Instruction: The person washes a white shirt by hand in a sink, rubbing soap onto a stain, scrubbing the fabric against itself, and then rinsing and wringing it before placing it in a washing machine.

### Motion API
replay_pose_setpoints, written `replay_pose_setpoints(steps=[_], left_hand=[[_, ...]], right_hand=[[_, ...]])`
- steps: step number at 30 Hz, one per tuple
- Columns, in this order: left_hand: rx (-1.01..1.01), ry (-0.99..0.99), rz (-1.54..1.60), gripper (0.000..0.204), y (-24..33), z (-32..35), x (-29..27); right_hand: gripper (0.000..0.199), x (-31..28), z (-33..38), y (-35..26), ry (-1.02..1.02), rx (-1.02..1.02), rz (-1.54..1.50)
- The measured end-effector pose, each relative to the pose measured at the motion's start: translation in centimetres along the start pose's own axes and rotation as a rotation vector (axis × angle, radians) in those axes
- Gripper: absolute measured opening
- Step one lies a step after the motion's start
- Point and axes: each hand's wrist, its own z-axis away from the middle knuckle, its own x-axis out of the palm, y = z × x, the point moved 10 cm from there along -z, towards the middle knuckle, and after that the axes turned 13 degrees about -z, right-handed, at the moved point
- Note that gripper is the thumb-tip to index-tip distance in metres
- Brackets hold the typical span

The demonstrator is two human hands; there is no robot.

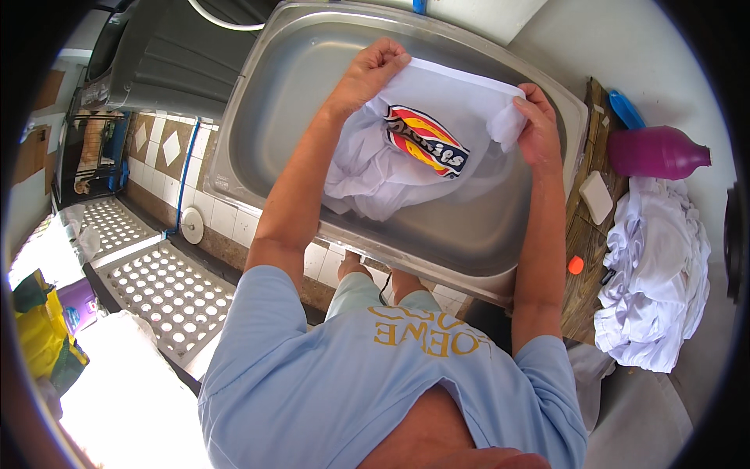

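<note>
A white shirt (447, 86) with a red, yellow and dark print hangs stretched between my two hands over the metal sink (266, 102). My left hand (375, 69) pinches one end of its straight edge. At the other end, my right hand (539, 121) grips the cloth, some of it bunched by the fingers. Below the print, the rest of the shirt lies crumpled in the basin, in what looks like water.
Right of the sink, a wooden board (582, 258) bears a white bar (596, 197) and an orange cap (576, 265). Beyond are a purple bottle-shaped container (652, 152), a blue object (625, 108) and piled white clothes (656, 266). A perforated grate (168, 289) lies left.
</note>
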Motion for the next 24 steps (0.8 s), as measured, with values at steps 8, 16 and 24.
replay_pose_setpoints(steps=[8, 16, 24], left_hand=[[-0.011, -0.043, -0.605, 0.033, -2.4, 0.8, 2.0], [-0.087, -0.327, 0.237, 0.033, 2.6, 1.8, 4.5], [0.574, 0.061, -0.564, 0.026, 14.5, 9.0, 16.9]], right_hand=[[0.034, -2.6, -0.5, 4.4, 0.037, 0.279, 0.901], [0.052, -0.5, 1.1, 4.0, -0.008, 0.12, -0.92], [0.047, 4.4, -0.1, 13.9, -0.466, 0.296, -1.127]])
